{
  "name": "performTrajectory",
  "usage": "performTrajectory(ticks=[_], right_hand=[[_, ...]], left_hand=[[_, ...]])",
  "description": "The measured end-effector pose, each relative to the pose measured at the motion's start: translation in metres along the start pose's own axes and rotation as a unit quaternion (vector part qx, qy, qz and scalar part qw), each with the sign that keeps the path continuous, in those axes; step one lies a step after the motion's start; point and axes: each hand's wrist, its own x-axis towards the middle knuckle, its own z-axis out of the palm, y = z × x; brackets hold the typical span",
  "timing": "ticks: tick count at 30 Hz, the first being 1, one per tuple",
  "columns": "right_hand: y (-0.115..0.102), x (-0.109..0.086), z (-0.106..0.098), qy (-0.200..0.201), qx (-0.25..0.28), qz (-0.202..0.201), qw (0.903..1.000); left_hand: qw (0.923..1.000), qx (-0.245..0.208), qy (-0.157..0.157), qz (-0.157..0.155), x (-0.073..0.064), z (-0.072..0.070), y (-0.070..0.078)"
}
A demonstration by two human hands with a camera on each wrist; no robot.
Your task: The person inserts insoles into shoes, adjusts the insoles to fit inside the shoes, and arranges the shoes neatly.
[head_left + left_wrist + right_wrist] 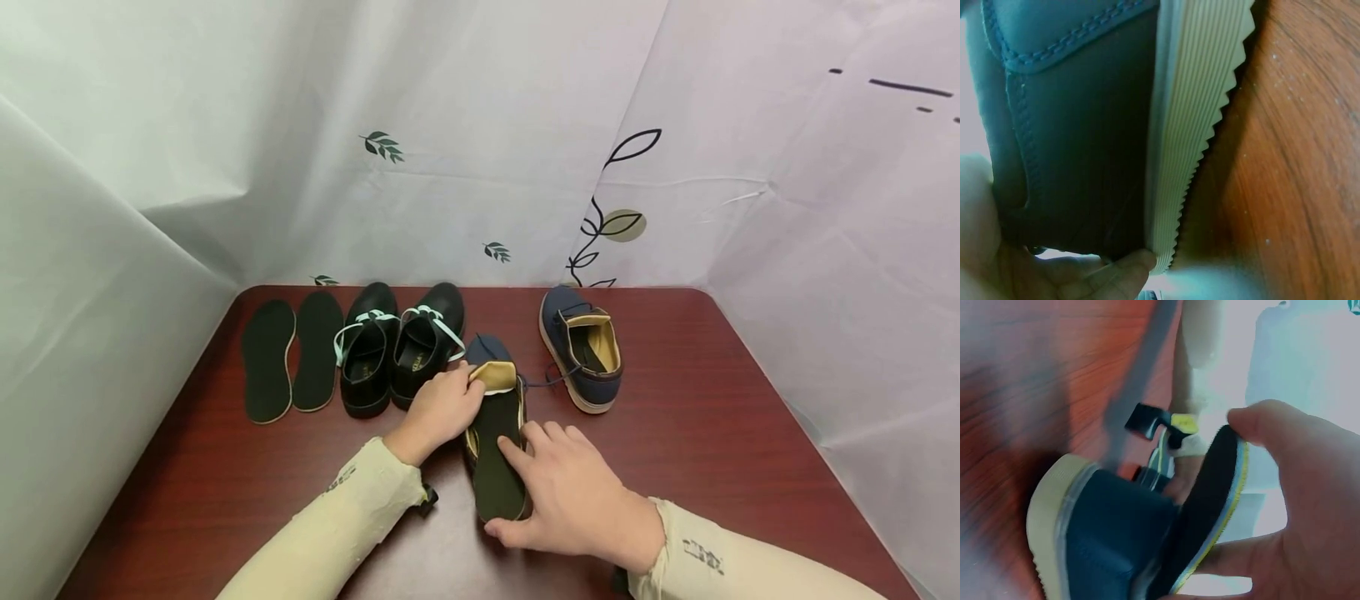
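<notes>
A navy blue shoe (489,343) with a tan lining and a pale ridged sole (1194,112) points away on the table. My left hand (438,408) holds this shoe, its fingers at the tongue (495,377) and along the side. A dark insole (498,467) lies partly inside the shoe. Its heel end rises above the shoe's heel in the right wrist view, and its front part is hidden under the tongue. My right hand (573,492) holds the insole, thumb at the heel end and a fingertip on the upper face.
Another navy shoe (555,321) stands at the back right; a dark lace (551,382) runs between the two. Left of my hands are a pair of black shoes (367,367) with mint laces and two dark insoles (266,362). White patterned sheeting (465,167) surrounds the reddish-brown table (690,400).
</notes>
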Motion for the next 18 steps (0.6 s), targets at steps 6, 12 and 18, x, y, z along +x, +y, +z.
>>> performTrajectory(ticks=[6,12,18], right_hand=[[0.008,0.004,0.006,-0.011,0.016,0.007,0.9998],[0.013,0.007,0.01,-0.004,0.012,-0.022,0.9997],[0.016,0.007,0.011,0.031,0.021,-0.039,0.9985]], left_hand=[[1.0,-0.001,-0.003,0.0,0.0,0.001,0.0],[1.0,0.0,-0.002,-0.002,0.001,0.002,0.0],[1.0,-0.001,0.0,-0.001,0.0,0.0,0.0]])
